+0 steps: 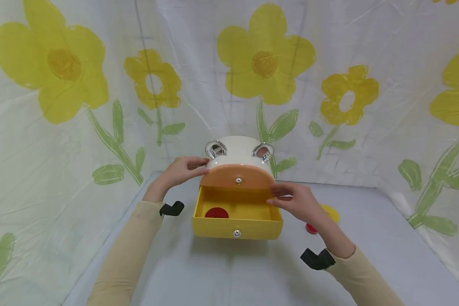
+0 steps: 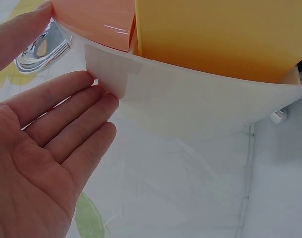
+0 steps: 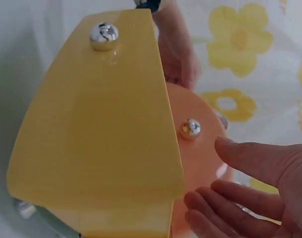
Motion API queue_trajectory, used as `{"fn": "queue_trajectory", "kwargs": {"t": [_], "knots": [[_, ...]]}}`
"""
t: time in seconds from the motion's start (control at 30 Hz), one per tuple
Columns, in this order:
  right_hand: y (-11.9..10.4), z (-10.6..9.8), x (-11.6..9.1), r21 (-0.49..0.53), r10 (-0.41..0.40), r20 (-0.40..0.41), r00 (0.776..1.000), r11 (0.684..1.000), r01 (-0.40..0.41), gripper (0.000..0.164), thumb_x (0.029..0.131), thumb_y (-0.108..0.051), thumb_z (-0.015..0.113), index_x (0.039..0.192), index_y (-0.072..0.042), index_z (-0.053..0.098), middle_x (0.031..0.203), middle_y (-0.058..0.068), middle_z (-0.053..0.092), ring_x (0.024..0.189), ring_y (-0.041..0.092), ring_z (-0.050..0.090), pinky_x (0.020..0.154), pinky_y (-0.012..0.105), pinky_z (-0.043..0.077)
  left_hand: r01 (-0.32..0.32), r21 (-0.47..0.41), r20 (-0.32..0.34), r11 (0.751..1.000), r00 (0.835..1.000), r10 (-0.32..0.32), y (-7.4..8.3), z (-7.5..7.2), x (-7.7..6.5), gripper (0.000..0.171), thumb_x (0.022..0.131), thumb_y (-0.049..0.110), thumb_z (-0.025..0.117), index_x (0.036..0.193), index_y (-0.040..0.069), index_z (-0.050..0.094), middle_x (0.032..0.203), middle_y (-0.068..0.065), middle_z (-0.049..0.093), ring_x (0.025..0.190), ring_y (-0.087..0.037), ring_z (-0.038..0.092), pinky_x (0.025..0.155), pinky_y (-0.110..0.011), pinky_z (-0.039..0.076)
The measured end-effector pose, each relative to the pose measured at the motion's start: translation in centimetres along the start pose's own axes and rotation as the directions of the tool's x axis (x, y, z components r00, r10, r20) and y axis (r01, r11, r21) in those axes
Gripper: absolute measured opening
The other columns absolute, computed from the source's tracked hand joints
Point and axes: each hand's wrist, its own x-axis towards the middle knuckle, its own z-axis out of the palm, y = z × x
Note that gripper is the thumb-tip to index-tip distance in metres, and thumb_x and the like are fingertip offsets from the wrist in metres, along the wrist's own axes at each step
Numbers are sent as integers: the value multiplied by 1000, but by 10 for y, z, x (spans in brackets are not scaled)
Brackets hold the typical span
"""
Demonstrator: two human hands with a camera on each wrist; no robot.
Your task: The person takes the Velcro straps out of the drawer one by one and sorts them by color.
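A small white storage box with chrome ring ears stands on the table. Its yellow lower drawer is pulled out, with a red disc lying inside at the left. Above it, the orange upper drawer with a round chrome knob is closed. My left hand is at the box's upper left side; in the left wrist view its straight fingers meet the white shell and the thumb reaches the orange front's edge. On the other side, my right hand has extended fingers at the box's right edge, beside the open drawer.
On the table, a yellow disc and a red disc lie right of the box, partly behind my right forearm. A white sheet with yellow flowers hangs behind and at both sides.
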Motion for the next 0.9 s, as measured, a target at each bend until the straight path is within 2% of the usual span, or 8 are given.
{"fn": "queue_trajectory", "kwargs": {"t": [0.17, 0.37, 0.63, 0.73, 0.9], "knots": [[-9, 12, 14, 17, -42, 53, 998, 999, 41, 47, 82, -34, 74, 119, -6, 65, 111, 11, 69, 100, 21, 67, 86, 34, 56, -1, 5, 0, 1000, 1000, 1, 2, 0, 0, 64, 84, 57, 62, 136, 20, 54, 137, -4, 55, 127, -27, 52, 101, -49, 45], [-16, 22, 30, 55, -11, 119, 993, 998, 5, 45, 79, -36, 76, 114, -9, 68, 108, 5, 70, 99, 17, 67, 89, 33, 54, -6, 6, 0, 1000, 1000, 6, 3, 2, 1, 64, 84, 57, 62, 136, 20, 54, 138, -4, 55, 127, -27, 51, 100, -49, 45], [-22, 39, 44, 140, -51, 245, 968, 990, 17, 41, 82, -26, 75, 113, -1, 67, 108, 14, 70, 98, 20, 68, 88, 32, 55, -4, -7, 6, 1000, 1000, 4, 3, 4, 0, 63, 84, 56, 63, 136, 21, 54, 138, -3, 54, 128, -28, 51, 100, -49, 46], [-25, 45, 49, 127, -61, 285, 957, 992, 25, 39, 82, -26, 75, 113, -2, 67, 107, 12, 71, 96, 18, 69, 86, 30, 56, -1, -15, 8, 1000, 1000, 1, 4, 4, -1, 64, 84, 56, 62, 136, 21, 54, 139, -3, 54, 128, -29, 50, 100, -49, 45], [-30, 56, 56, 70, -22, 319, 948, 998, -1, 36, 82, -26, 75, 112, -7, 69, 105, 6, 71, 94, 16, 70, 85, 29, 56, -6, -21, 6, 1000, 1000, 6, 6, 4, 0, 63, 84, 56, 62, 136, 21, 54, 138, -3, 54, 127, -28, 51, 101, -49, 45]]}}
